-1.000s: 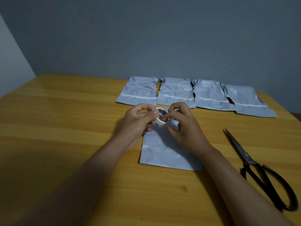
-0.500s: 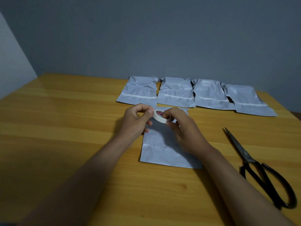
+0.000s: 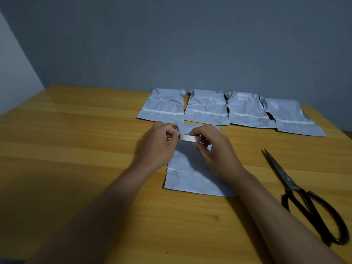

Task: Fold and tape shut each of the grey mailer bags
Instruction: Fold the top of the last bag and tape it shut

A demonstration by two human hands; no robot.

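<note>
Dim, bluish room light; the far wall (image 3: pixel 190 44) falls dark toward its top. The table (image 3: pixel 76 149) carries a soft sheen at its far left part. Forearms cast faint shadows. Wide-angle bending shows at the edges; detail is soft.

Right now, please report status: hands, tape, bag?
Both hands, left hand and right hand, hold tape roll. Near mailer bag flat, untaped. Scissors idle.
</note>
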